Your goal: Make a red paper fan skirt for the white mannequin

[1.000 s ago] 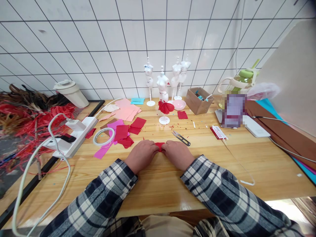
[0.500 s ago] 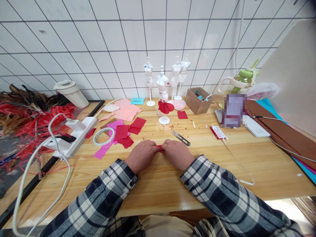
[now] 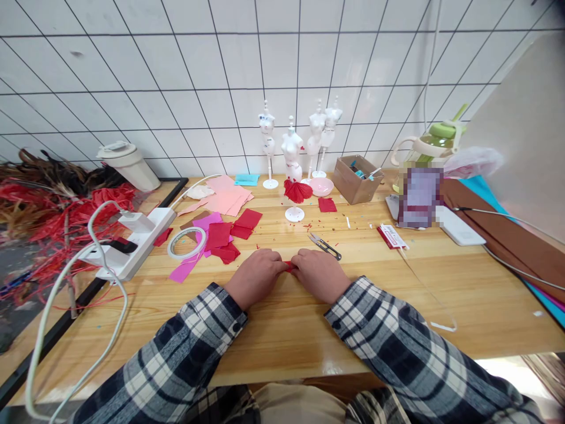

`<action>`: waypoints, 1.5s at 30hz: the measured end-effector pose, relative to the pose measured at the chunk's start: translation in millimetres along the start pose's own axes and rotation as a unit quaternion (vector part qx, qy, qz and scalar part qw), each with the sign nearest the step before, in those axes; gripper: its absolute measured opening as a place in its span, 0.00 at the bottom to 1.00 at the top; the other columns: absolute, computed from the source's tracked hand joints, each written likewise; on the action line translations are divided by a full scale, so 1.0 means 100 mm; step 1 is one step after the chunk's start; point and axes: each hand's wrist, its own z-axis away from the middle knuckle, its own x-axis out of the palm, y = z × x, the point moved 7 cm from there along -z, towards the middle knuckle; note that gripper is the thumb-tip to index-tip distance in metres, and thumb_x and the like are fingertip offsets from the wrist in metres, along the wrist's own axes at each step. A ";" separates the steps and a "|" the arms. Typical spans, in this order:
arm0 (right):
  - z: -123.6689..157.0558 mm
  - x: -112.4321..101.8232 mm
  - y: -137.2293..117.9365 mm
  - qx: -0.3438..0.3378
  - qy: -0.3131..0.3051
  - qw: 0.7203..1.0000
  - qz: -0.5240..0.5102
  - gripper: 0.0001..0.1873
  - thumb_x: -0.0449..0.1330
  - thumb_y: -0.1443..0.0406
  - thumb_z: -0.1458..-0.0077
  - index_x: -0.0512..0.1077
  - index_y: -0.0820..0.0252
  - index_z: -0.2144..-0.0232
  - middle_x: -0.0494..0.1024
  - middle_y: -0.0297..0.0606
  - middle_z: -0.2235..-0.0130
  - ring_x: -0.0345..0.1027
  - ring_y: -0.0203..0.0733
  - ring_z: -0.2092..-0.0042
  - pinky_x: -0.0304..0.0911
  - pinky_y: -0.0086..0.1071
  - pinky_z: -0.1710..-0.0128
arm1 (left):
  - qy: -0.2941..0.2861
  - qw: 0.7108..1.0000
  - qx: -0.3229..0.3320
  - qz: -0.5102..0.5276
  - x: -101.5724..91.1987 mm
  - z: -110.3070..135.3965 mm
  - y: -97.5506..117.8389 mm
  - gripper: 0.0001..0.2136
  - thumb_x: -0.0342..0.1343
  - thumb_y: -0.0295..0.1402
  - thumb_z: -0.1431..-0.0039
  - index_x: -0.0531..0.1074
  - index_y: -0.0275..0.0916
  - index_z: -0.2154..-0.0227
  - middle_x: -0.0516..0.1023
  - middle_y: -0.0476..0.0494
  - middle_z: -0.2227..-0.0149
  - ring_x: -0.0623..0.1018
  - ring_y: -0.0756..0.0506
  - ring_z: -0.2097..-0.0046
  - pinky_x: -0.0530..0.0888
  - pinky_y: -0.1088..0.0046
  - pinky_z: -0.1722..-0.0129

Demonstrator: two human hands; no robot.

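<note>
My left hand [image 3: 257, 275] and my right hand [image 3: 320, 274] meet over the front middle of the table, fingers closed on a small piece of red paper [image 3: 289, 266]. Most of that piece is hidden under the fingers. Just behind my right hand lie thread snips [image 3: 325, 246]. Beyond my hands stands a small white mannequin [image 3: 292, 148] wearing a pleated red paper skirt [image 3: 297, 189]. Left of my hands are red paper squares [image 3: 219, 235], magenta paper strips [image 3: 186, 268] and a roll of white tape [image 3: 187, 243].
Several other white mannequins [image 3: 267, 141] stand by the tiled wall, near a pink dish [image 3: 322, 186] and a cardboard box [image 3: 358, 179]. A power strip [image 3: 135, 246] with looping cables is at left. A red-and-white packet [image 3: 392, 237] and a white power bank [image 3: 461, 226] lie at right.
Both hands keep their grip on the red paper in nearly the same place. The whole view has shifted very slightly; nothing else has visibly moved.
</note>
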 end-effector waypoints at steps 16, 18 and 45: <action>0.00 -0.02 0.05 0.020 -0.010 0.999 -0.036 0.13 0.51 0.60 0.38 0.75 0.54 0.62 0.77 0.37 0.63 0.72 0.41 0.63 0.56 0.30 0.69 | -0.009 1.000 -0.011 0.023 0.01 0.00 -0.01 0.14 0.47 0.27 0.38 0.78 0.44 0.59 0.76 0.44 0.66 0.74 0.45 0.61 0.68 0.67 0.60; 0.00 -0.02 0.06 0.021 -0.017 0.999 -0.042 0.13 0.51 0.60 0.38 0.75 0.53 0.62 0.78 0.36 0.63 0.72 0.40 0.62 0.57 0.30 0.68 | -0.009 1.000 -0.012 0.024 0.00 0.00 -0.02 0.14 0.47 0.27 0.38 0.78 0.44 0.60 0.76 0.44 0.66 0.74 0.44 0.60 0.68 0.67 0.59; 0.01 -0.15 0.01 -0.023 0.033 0.999 -0.005 0.14 0.47 0.61 0.35 0.72 0.55 0.60 0.76 0.38 0.55 0.71 0.38 0.58 0.59 0.28 0.65 | 0.088 0.905 -0.230 0.348 -0.04 0.14 -0.62 0.23 0.52 0.50 0.44 0.74 0.36 0.55 0.78 0.39 0.56 0.76 0.41 0.56 0.71 0.65 0.56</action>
